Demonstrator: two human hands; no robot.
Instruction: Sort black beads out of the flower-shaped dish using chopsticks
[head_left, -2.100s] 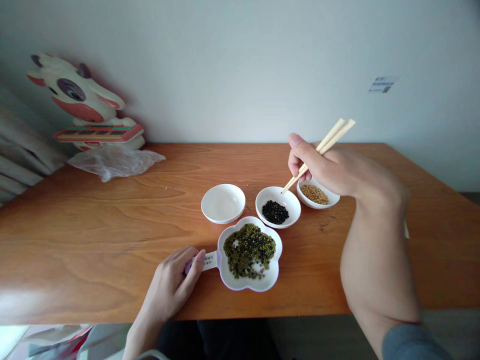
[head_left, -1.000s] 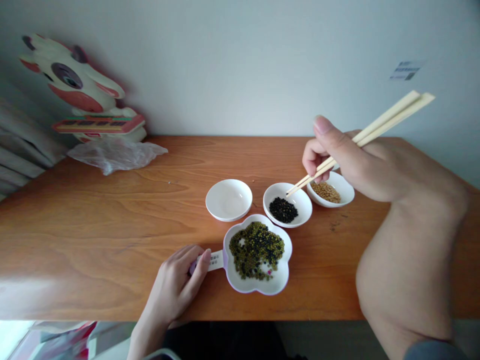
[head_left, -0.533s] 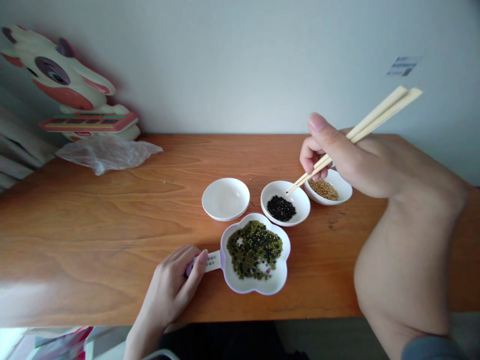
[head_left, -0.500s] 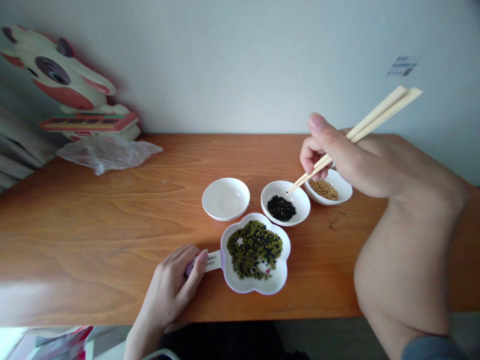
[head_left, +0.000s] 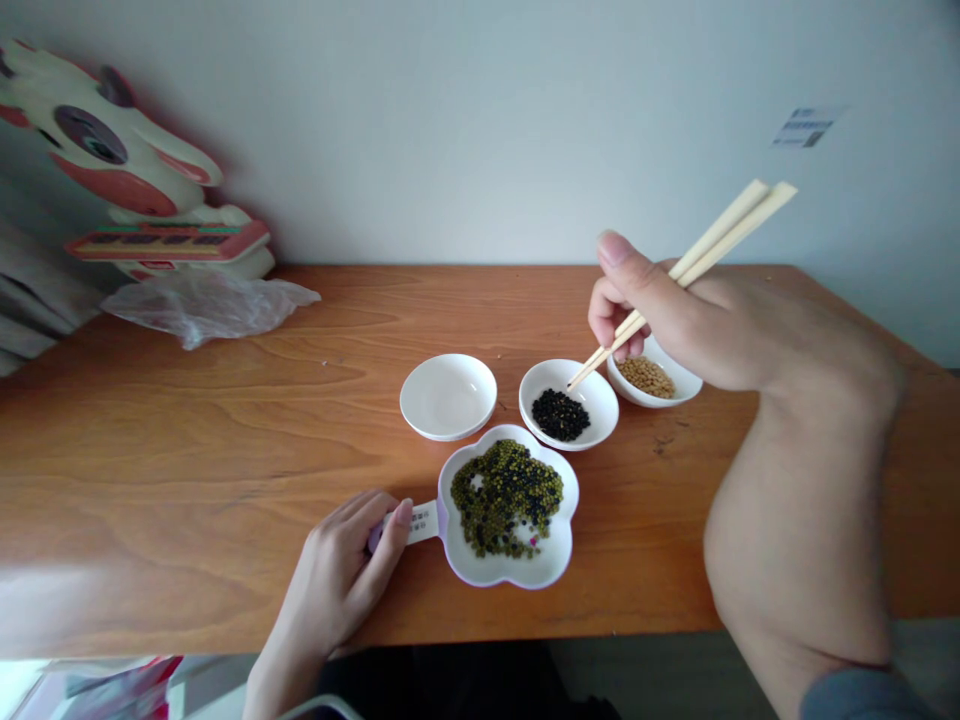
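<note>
My left hand [head_left: 349,565] is closed round the handle of a white flower-shaped dish [head_left: 551,570] with a purple rim, near the table's front edge. Green beans [head_left: 480,500] mixed with black ones lie in that dish. In my right hand [head_left: 660,305] is a pair of wooden chopsticks [head_left: 720,240], tips pointing down-left into a white bowl [head_left: 604,415]. Black beans [head_left: 560,414] fill the bottom of this bowl; something small and dark shows at the chopstick tips. A second bowl [head_left: 686,385] holding tan grains [head_left: 646,376] is partly hidden behind my right fingers.
A white bowl [head_left: 448,396] with nothing visible in it stands left of the black beans. At the back left are a cow-shaped toy keyboard [head_left: 169,240] and a crumpled clear plastic bag [head_left: 210,308]. The wooden table [head_left: 187,450] meets a wall bearing a label [head_left: 808,127].
My right hand and the chopsticks have shifted slightly left and the tips sit a bit closer to the black beans. My left hand keeps its hold on the dish handle. The whole view shifted slightly.
</note>
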